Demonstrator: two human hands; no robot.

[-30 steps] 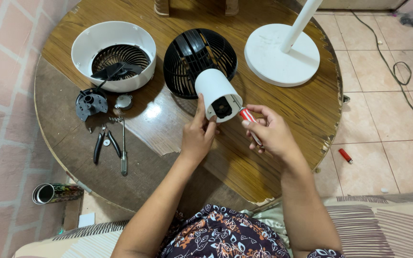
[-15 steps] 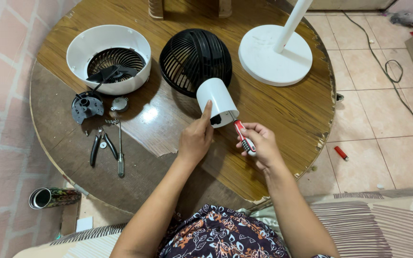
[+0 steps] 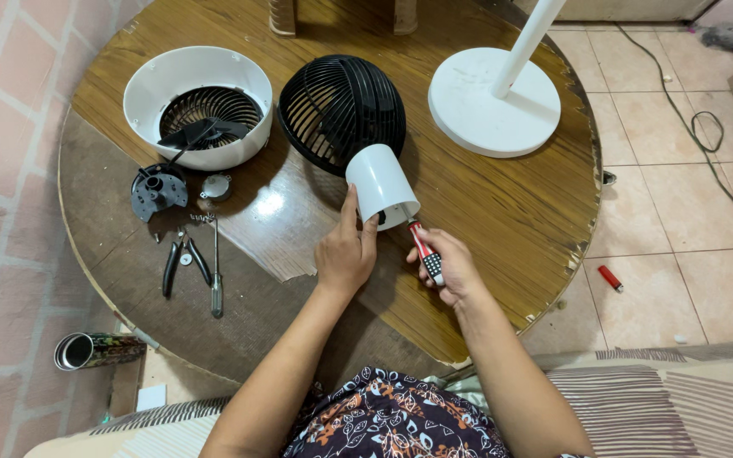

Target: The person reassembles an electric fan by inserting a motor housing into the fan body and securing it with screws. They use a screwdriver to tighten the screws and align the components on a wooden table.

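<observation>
Between the two hands: a white cylindrical motor housing (image 3: 380, 183) joined to a black domed fan grille (image 3: 339, 108), both on a round wooden table (image 3: 502, 203).
Left hand: the left hand (image 3: 345, 251) rests against the near left side of the housing, thumb stretched up along its wall, the other fingers bent together below its open end; how far they wrap underneath cannot be told.
Right hand: the right hand (image 3: 451, 267) is curled around the red, white and black handle of a screwdriver (image 3: 424, 248), fingers pressed together on the grip.
Screwdriver tip: it runs up and away from the right fingers to the open end of the housing; the tip itself is hidden at the rim.
Beyond the fingertips: the grille lies dome up, touching the far end of the housing.
Far left of the left fingers: a white round fan shell (image 3: 198, 103) with a black grille inside, open side up.
Near that shell, toward the person: a dark grey plastic part (image 3: 158, 188), a small round metal piece (image 3: 215, 187), black-handled pliers (image 3: 182, 259) and a second screwdriver (image 3: 216, 271) lying flat.
Far right of the right fingers: a white round stand base (image 3: 494, 102) with its pole rising out of view.
Floor, right of the table: a small red lighter (image 3: 611, 277) on the tiles.
Floor, left of the table: a patterned can (image 3: 95, 349) lying on its side.
</observation>
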